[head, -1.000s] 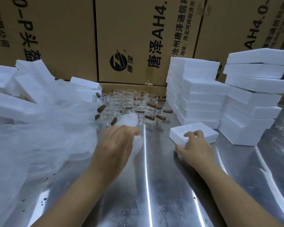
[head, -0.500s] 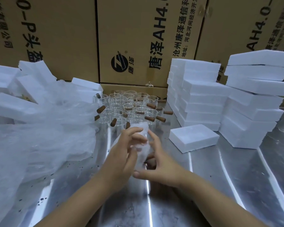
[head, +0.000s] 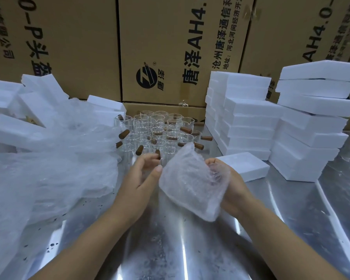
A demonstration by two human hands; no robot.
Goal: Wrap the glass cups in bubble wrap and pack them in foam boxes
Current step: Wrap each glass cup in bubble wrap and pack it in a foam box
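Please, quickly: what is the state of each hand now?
Left hand: open, holding nothing.
Right hand: grips the bubble wrap piece.

You've got a shiny metal table (head: 190, 249) under it all, w/ dark specks (head: 53, 244) near-left. Far side: tall brown cardboard cartons (head: 79, 47) side by side, black Chinese print + "AH4.0", round logo (head: 146, 76) on the mid one. A low carton (head: 164, 107) sits at their foot, far centre.
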